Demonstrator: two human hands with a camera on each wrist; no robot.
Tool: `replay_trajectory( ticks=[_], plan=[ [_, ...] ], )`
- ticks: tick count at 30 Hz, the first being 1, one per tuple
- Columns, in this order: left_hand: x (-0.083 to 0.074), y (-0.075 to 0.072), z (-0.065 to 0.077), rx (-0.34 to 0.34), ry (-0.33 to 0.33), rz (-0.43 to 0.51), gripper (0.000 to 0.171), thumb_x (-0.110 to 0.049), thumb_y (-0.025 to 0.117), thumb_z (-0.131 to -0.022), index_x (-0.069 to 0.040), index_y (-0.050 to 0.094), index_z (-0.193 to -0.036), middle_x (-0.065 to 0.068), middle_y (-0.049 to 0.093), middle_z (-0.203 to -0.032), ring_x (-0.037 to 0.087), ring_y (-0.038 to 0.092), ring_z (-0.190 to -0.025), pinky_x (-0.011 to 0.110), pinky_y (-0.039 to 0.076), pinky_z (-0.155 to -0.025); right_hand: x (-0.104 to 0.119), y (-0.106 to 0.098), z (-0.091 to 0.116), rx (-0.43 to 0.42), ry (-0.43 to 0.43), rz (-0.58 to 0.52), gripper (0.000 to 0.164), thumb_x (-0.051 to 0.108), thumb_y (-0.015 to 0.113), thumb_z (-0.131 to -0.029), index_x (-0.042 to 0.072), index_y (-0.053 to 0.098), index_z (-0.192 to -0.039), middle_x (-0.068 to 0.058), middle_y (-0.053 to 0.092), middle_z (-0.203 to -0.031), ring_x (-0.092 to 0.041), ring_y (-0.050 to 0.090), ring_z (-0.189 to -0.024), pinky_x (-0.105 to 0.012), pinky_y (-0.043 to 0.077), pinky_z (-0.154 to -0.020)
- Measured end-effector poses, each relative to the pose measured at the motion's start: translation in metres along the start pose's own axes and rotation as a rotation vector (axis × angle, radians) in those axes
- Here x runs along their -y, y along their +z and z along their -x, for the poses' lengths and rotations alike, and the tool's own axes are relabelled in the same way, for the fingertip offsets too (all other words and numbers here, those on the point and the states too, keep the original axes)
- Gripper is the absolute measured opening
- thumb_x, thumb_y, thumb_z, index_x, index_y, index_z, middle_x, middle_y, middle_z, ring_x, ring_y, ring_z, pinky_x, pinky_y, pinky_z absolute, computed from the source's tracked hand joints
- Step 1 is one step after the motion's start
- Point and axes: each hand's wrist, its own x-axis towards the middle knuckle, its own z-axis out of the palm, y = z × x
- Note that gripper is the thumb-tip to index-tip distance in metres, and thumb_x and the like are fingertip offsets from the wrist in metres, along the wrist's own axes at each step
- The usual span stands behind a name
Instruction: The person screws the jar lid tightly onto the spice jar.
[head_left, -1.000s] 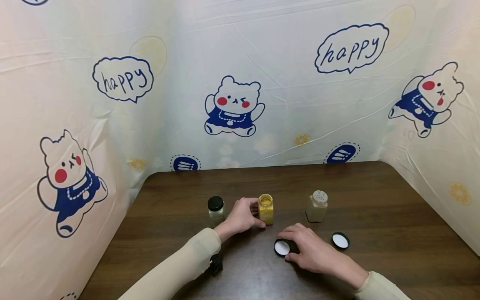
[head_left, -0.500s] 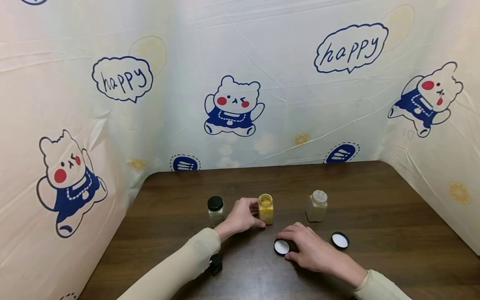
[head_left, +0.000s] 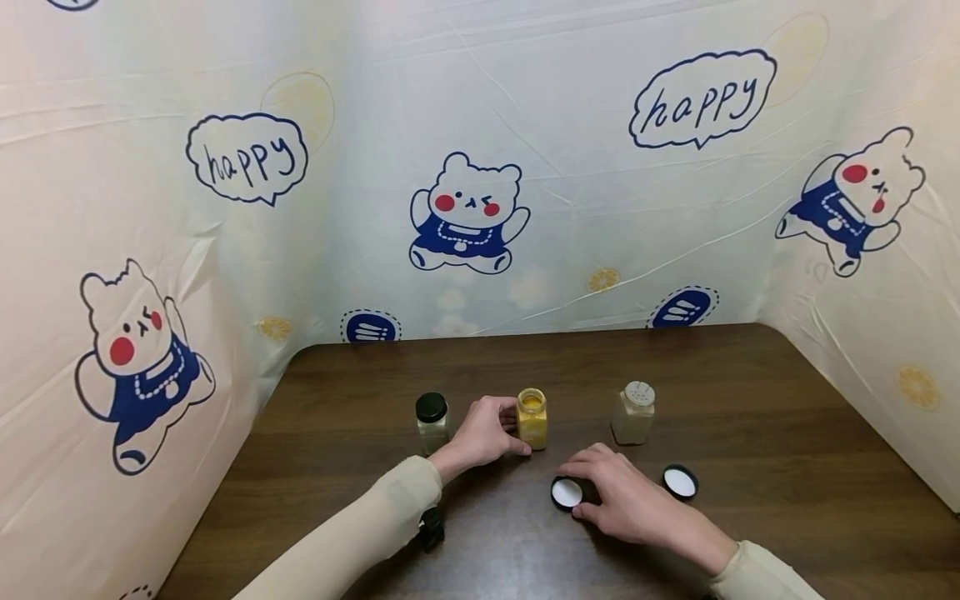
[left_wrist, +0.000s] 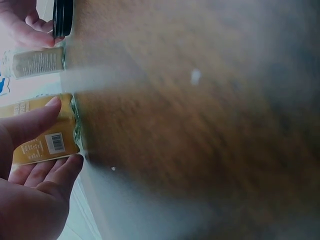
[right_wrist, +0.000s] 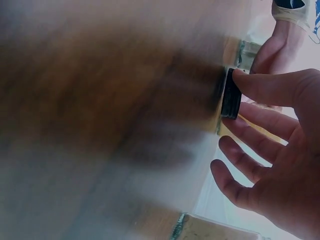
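Observation:
My left hand [head_left: 482, 432] grips an uncapped glass spice jar [head_left: 532, 427] of yellow powder, standing upright on the table. In the left wrist view the thumb lies across its labelled side and the fingers come round from the other side. My right hand [head_left: 618, 496] pinches a black screw lid [head_left: 567, 493] by its edge, white inner face up. From the right wrist, the lid [right_wrist: 231, 94] shows between thumb and index finger, with the other fingers spread apart. The lid is low over the table, in front of and to the right of the yellow jar.
Left of the yellow jar, a jar with a black cap [head_left: 432, 421] stands partly behind the left hand. A pale jar with a perforated shaker top [head_left: 633, 412] is to the right. Another black lid [head_left: 681, 482] lies white side up beyond the right hand. A printed curtain [head_left: 465, 308] borders the table [head_left: 360, 383].
The right hand and the lid have shifted very slightly to the right. The left hand and the yellow jar have stayed in place.

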Motion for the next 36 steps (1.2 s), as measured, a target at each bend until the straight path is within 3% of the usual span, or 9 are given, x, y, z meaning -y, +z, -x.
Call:
replay_trajectory(
  ticks=[36],
  plan=[
    [0.000, 0.000, 0.000, 0.003, -0.013, -0.004, 0.054, 0.005, 0.094, -0.074, -0.002, 0.072, -0.123, 0.008, 0.077, -0.113, 0.022, 0.074, -0.107, 0.035, 0.059, -0.093, -0.004, -0.012, -0.006, -0.062, 0.025, 0.001, 0.039, 0.011, 0.085, -0.087, 0.007, 0.074, -0.124, -0.002, 0.068, -0.121, -0.025, 0.060, -0.117, -0.054, 0.052, -0.097]
  ],
)
